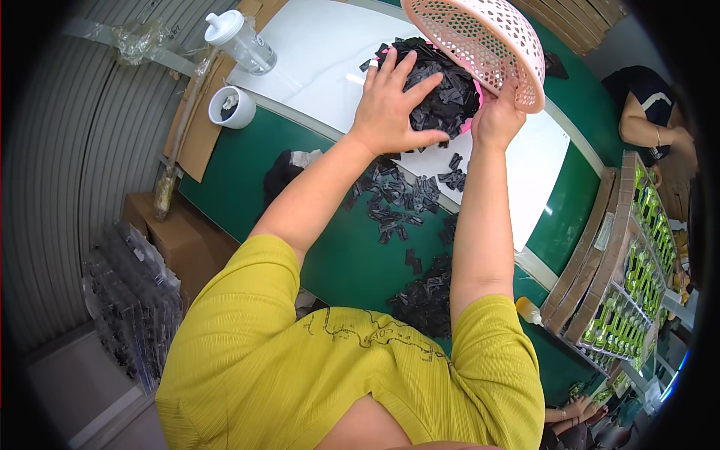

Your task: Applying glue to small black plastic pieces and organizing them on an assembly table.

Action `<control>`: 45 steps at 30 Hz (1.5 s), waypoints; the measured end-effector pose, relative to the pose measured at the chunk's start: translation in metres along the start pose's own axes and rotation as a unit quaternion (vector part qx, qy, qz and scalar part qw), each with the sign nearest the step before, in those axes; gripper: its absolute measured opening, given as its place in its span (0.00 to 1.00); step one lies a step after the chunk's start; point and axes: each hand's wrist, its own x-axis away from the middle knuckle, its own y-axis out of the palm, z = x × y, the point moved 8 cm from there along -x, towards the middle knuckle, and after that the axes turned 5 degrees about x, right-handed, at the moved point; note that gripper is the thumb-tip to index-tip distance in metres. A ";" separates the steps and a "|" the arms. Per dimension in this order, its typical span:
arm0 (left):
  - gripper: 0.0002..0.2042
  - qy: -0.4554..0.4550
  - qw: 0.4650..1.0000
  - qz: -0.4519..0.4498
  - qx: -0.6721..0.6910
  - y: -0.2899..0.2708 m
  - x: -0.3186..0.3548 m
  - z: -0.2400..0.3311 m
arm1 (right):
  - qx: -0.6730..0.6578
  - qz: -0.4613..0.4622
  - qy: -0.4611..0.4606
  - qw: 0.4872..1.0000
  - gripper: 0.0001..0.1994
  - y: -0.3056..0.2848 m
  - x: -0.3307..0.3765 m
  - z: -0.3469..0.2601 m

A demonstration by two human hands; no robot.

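Hundreds of small black plastic pieces [442, 90] spill from a tipped pink perforated basket [487, 41] onto a white sheet [315, 52] laid over a green table [247, 157]. The left hand [390, 101] lies spread and flat on top of the heap, fingers open, pressing or raking rather than gripping. The right hand [496, 116] clasps the basket's lower rim from beneath, holding it tilted; the fingers are partly hidden behind the rim.

Each piece looks light, stiff and smooth, likely to slide and scatter, so the pile is best moved by sweeping with an open palm, not by pinching. The basket appears thin-walled and slightly flexible, and the rim is the natural place to hold it.

More of the black pieces [394, 199] lie strewn across the green surface nearer the person, with another dark heap [424, 296] close to the yellow shirt [300, 360]. A white cup [231, 106] and a clear lidded bottle [241, 41] stand at the table's far left end, beside cardboard sheets [196, 127]. A small yellow bottle [529, 311] sits at the right edge. Cardboard trays of green-packaged items [637, 277] run along the right, where another person's arm [649, 127] shows. Corrugated metal wall [75, 150] lines the left side.
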 end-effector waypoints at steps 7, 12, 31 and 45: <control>0.39 -0.061 0.997 -0.005 -0.053 0.014 -0.019 -0.012 | 0.051 -0.044 -0.041 0.997 0.12 -0.001 -0.001 0.000; 0.40 -0.039 0.997 0.000 -0.061 0.002 -0.026 -0.003 | 0.164 -0.037 -0.073 0.983 0.10 -0.005 -0.003 0.001; 0.36 -0.073 0.971 -0.227 -0.022 0.030 0.146 0.027 | 0.024 -0.077 0.020 0.997 0.20 -0.034 -0.005 -0.033; 0.32 -0.006 0.993 -0.120 0.008 0.041 0.090 0.034 | 0.036 -0.066 0.012 0.997 0.23 -0.074 0.049 -0.097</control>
